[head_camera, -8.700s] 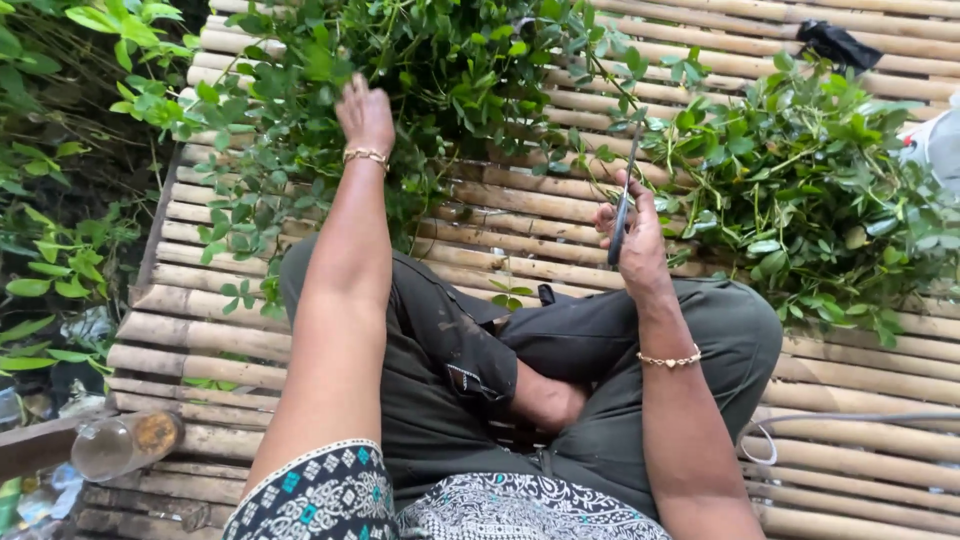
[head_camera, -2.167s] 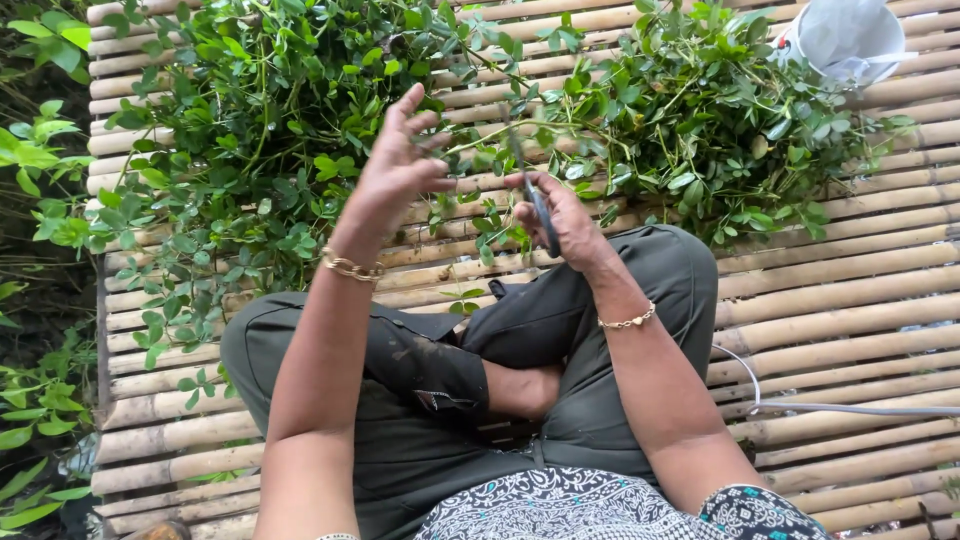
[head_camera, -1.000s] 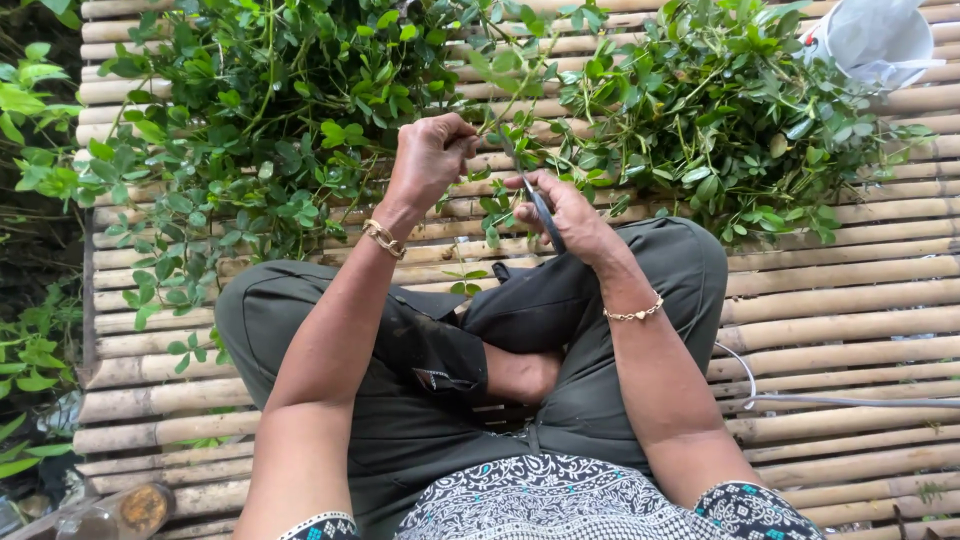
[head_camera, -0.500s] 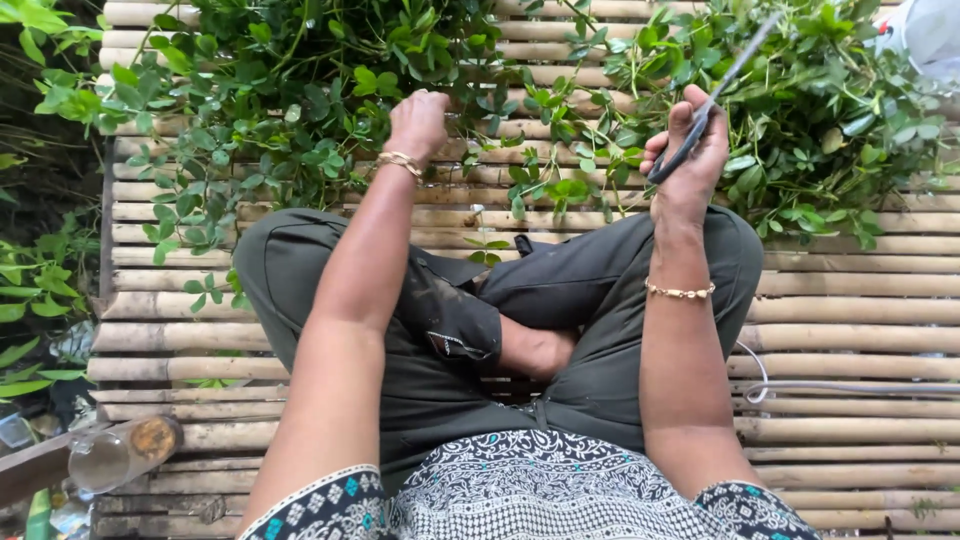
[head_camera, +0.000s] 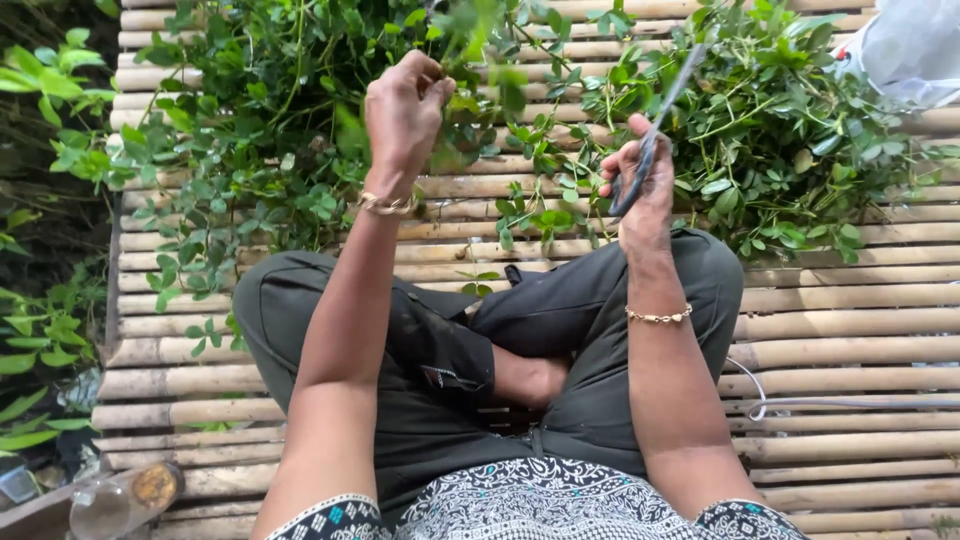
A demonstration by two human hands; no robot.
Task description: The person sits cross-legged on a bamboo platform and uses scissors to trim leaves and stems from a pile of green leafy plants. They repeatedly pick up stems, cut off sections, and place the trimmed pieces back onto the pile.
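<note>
I sit cross-legged on a bamboo slat platform. My left hand is raised and closed on a leafy green stem, blurred from motion. My right hand grips dark-handled scissors, blades pointing up and away. A large heap of leafy green plants lies beyond my left hand, and a second heap lies beyond my right hand. Both wrists wear gold bracelets.
A white plastic bag sits at the top right corner. A thin white cord runs across the slats at right. A clear bottle lies at the bottom left, off the platform edge, with wild plants beside it.
My left hand has lifted a leafy stem up from the pile. My right hand with the scissors has come slightly nearer and to the left.
</note>
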